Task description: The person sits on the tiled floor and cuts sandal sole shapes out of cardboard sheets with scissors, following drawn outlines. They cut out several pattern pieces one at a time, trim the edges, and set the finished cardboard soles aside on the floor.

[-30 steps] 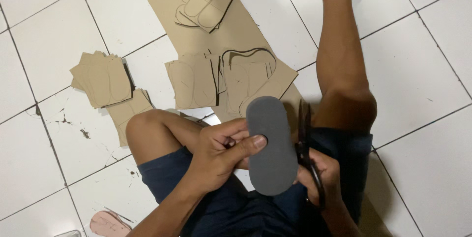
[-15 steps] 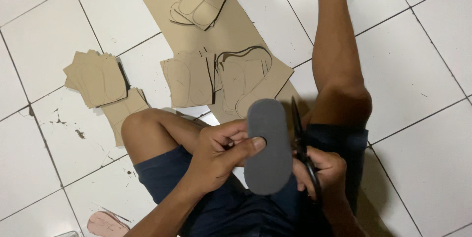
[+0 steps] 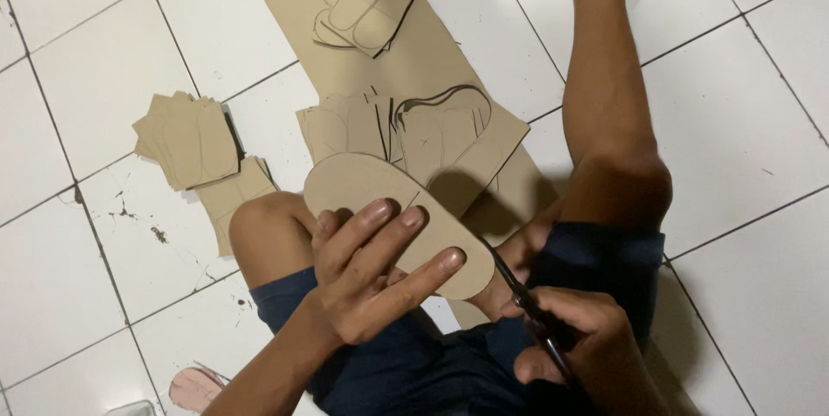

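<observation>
My left hand grips a tan, sole-shaped cardboard cutout over my lap, fingers spread across its near end, tan face up. My right hand holds black scissors low at the right, their blades touching the cutout's right edge. I sit on the floor with one knee bent and the other leg stretched away.
A long tan cardboard sheet with traced sole outlines lies on the white tiled floor. A stack of cut cardboard pieces sits at the left. More cut pieces lie mid-frame. A pinkish cutout lies at the bottom left.
The cutout has turned from its grey face, held upright, to its tan face lying flatter and pointing up-left. The scissors have moved to its right edge.
</observation>
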### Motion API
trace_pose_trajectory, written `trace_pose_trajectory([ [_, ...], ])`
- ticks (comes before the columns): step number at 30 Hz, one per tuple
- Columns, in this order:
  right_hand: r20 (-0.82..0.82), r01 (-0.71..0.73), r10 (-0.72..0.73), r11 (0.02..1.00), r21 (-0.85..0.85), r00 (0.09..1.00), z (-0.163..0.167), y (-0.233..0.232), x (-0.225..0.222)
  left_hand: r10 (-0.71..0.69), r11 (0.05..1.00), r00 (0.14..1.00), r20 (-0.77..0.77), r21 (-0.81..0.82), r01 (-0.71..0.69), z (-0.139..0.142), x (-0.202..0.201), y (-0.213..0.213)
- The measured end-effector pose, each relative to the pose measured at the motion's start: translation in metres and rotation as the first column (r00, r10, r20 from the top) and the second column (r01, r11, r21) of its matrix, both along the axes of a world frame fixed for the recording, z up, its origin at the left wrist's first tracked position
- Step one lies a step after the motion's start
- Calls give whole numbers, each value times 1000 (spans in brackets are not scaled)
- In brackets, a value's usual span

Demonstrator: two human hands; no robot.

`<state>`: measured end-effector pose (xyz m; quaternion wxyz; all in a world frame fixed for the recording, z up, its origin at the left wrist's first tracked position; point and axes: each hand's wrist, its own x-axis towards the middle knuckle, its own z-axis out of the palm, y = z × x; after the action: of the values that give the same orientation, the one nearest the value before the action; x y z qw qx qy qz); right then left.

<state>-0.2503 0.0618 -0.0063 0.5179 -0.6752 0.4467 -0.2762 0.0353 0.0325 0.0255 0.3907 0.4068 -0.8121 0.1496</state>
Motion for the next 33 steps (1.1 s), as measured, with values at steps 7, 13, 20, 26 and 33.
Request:
trace_pose_trajectory([
  [7,191,102,-233,846,523,954,-15,-4,-13,-189,978,981,-47,75,192,-1,-1,-3],
  [13,-76,506,-501,855,115,862,-49,2,5,-95,931,976,-198,328,158,-29,-34,3],
  [20,-152,256,-411,775,-578,899,-57,3,-16,236,691,971,-29,708,-147,-114,-58,-30],
  [26,-238,615,-649,761,-208,723,-66,8,-29,238,693,955,175,658,-293,-166,-68,-38],
  [33,42,712,-714,700,56,699,-83,12,-38,216,710,971,-99,699,-87,-142,-68,-48],
])
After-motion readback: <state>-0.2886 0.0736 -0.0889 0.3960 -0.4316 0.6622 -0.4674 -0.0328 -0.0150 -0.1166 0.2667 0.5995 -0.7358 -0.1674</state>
